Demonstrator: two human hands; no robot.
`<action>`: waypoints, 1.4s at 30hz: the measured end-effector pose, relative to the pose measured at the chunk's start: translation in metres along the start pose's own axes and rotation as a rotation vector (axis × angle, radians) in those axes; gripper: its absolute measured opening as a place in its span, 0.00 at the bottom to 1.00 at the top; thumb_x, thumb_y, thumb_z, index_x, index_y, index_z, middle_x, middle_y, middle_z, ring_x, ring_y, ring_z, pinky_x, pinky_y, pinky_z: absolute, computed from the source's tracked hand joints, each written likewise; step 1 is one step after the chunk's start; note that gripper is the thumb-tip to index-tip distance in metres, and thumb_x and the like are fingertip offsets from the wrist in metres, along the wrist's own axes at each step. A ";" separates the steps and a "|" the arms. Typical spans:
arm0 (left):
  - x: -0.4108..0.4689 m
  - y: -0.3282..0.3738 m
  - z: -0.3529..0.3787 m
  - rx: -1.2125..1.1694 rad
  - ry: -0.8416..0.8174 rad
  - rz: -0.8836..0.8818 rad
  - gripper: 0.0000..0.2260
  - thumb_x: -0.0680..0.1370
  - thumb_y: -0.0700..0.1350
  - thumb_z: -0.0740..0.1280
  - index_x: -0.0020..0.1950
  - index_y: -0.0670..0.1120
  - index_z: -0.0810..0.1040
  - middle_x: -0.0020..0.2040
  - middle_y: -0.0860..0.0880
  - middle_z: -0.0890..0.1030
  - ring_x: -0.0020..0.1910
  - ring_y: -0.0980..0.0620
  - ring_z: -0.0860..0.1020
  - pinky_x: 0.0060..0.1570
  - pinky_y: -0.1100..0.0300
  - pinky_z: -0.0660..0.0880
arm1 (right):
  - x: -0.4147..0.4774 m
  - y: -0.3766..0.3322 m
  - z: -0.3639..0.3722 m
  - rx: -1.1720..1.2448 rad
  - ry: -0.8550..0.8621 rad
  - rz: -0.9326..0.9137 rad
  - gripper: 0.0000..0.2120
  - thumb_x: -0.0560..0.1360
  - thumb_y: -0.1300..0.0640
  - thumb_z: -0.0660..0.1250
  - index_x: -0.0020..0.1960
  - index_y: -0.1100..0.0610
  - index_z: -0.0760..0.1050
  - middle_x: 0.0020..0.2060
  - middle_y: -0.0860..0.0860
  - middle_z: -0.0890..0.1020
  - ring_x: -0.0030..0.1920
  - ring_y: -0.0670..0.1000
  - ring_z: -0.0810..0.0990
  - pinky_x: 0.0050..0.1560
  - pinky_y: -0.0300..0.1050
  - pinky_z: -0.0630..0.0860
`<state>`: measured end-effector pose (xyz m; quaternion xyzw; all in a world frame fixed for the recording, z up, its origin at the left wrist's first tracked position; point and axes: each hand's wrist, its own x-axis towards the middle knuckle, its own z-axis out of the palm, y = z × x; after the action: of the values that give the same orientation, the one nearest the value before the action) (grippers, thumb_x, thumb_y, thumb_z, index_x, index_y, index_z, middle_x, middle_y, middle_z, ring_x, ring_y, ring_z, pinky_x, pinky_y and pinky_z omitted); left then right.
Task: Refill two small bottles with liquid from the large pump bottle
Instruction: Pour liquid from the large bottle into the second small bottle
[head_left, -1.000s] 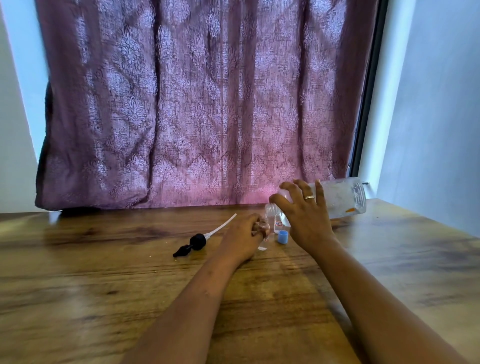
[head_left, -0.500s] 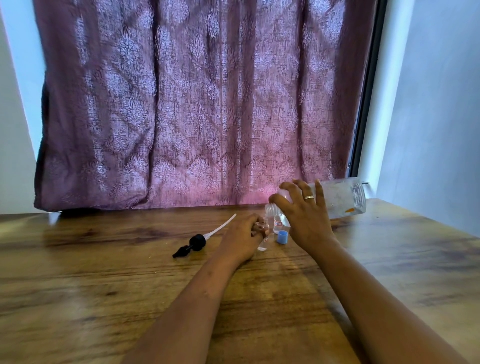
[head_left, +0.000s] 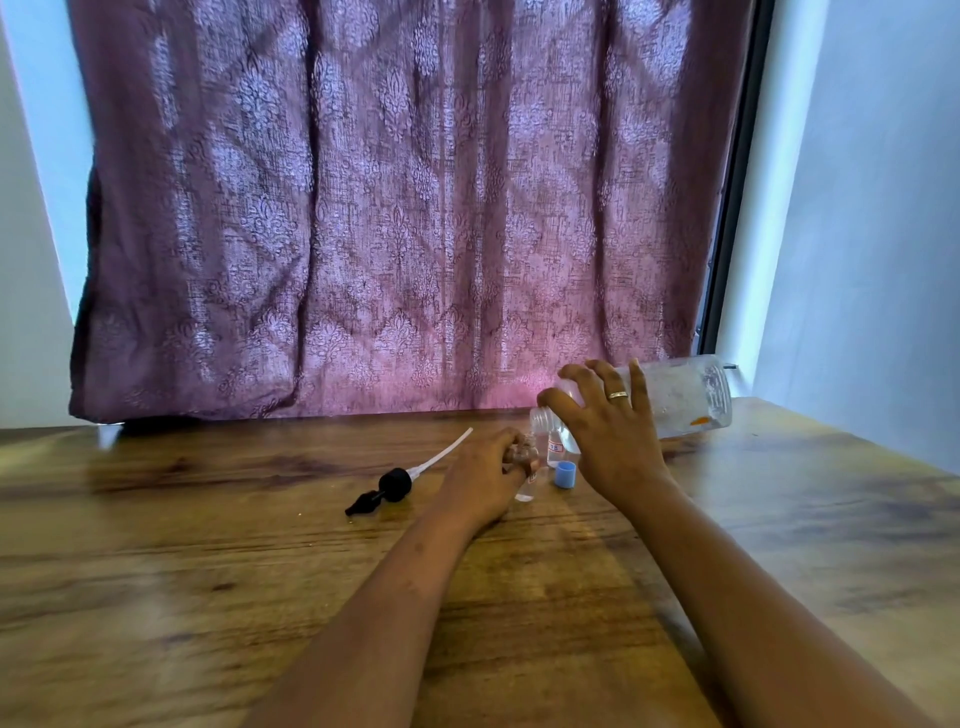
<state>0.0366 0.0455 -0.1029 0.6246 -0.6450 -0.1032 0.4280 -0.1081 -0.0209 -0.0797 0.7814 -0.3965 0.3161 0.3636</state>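
**Large bottle tipped over a small bottle at mid-worktop**

Right hand (head_left: 615, 436) wrapped around the large clear bottle (head_left: 685, 397), fingers curled over its shoulder, a gold ring (head_left: 617, 395) on one finger. Bottle held nearly on its side, base toward the right and slightly raised, open neck (head_left: 540, 417) angled down to the left. Pump already off: black pump head (head_left: 387, 488) with its white dip tube (head_left: 441, 454) lying flat on the wooden worktop (head_left: 208, 571), left of both hands, tube pointing up and right.

Left hand (head_left: 488, 478) closed around a small clear bottle (head_left: 525, 486), thumb and fingers pinching its upper part; only the lower end visible below the fingers, resting on or just above the worktop. Mouth of this bottle hidden by the fingers, so cannot tell whether it touches the large bottle's neck directly above. Flow of liquid not discernible.

Second small bottle (head_left: 555, 447), clear with a small white label, standing upright just beside the left hand, between the two hands and under the large bottle's neck. Blue cap (head_left: 564, 475) standing loose on the worktop just in front of that bottle, close to the right wrist.

Both forearms stretched forward over the worktop. Patterned mauve curtain (head_left: 389, 208) hanging behind, hem reaching the back edge of the worktop; pale wall (head_left: 872, 234) at right.
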 end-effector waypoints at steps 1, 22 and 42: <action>0.000 0.000 0.000 -0.004 -0.002 0.000 0.14 0.77 0.49 0.66 0.61 0.48 0.74 0.56 0.49 0.79 0.53 0.53 0.76 0.52 0.59 0.71 | 0.000 0.000 0.000 0.002 0.002 0.001 0.36 0.53 0.71 0.72 0.56 0.46 0.72 0.61 0.53 0.74 0.65 0.61 0.69 0.68 0.68 0.55; 0.000 -0.002 -0.001 -0.019 -0.031 -0.026 0.14 0.77 0.51 0.66 0.61 0.51 0.74 0.58 0.51 0.79 0.54 0.54 0.76 0.53 0.59 0.71 | 0.000 -0.001 0.002 0.053 -0.026 0.039 0.40 0.51 0.65 0.78 0.58 0.45 0.67 0.62 0.54 0.72 0.65 0.61 0.69 0.67 0.67 0.57; 0.000 -0.001 -0.002 -0.023 -0.039 -0.030 0.16 0.77 0.51 0.65 0.65 0.54 0.69 0.58 0.50 0.79 0.53 0.53 0.77 0.53 0.57 0.73 | 0.001 0.001 0.005 0.040 0.000 0.052 0.41 0.50 0.68 0.76 0.57 0.45 0.67 0.61 0.55 0.74 0.63 0.62 0.71 0.65 0.67 0.61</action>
<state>0.0389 0.0464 -0.1028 0.6272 -0.6425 -0.1290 0.4209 -0.1073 -0.0260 -0.0817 0.7779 -0.4104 0.3333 0.3395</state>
